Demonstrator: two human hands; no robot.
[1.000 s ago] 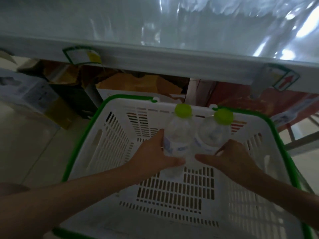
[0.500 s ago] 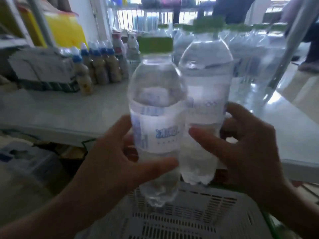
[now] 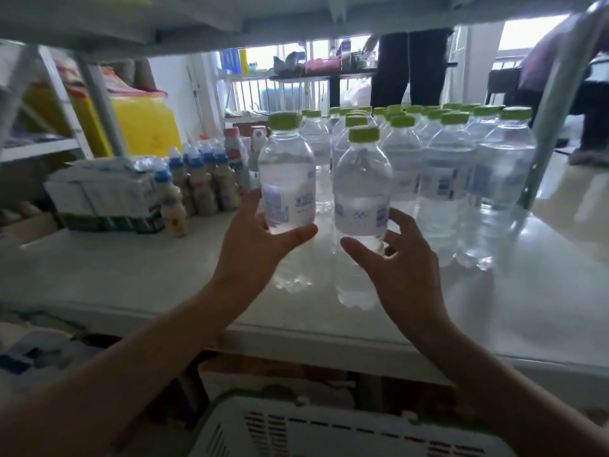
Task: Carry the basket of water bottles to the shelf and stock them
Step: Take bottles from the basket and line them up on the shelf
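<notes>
I hold two clear water bottles with green caps upright over the white shelf (image 3: 131, 278). My left hand (image 3: 253, 245) wraps the left bottle (image 3: 286, 173) at its label. Beside it, my right hand (image 3: 402, 268) curls around the right bottle (image 3: 362, 186), thumb in front and fingers behind. Both bottle bases sit at or just above the shelf surface; I cannot tell whether they touch it. Several matching water bottles (image 3: 454, 166) stand in rows right behind and to the right. The white basket with a green rim (image 3: 329, 430) is below the shelf edge, at the bottom of the view.
Small blue-capped drink bottles (image 3: 197, 179) and a wrapped carton pack (image 3: 102, 199) stand on the shelf's left part. A metal shelf post (image 3: 557, 103) rises at the right, and an upper shelf (image 3: 197, 21) hangs overhead. A person's legs (image 3: 408, 67) show beyond the shelf.
Both hands lifted the two bottles out of the basket, up past the shelf edge and forward over the shelf. The bottles are now lower and farther in, near the stocked rows.
</notes>
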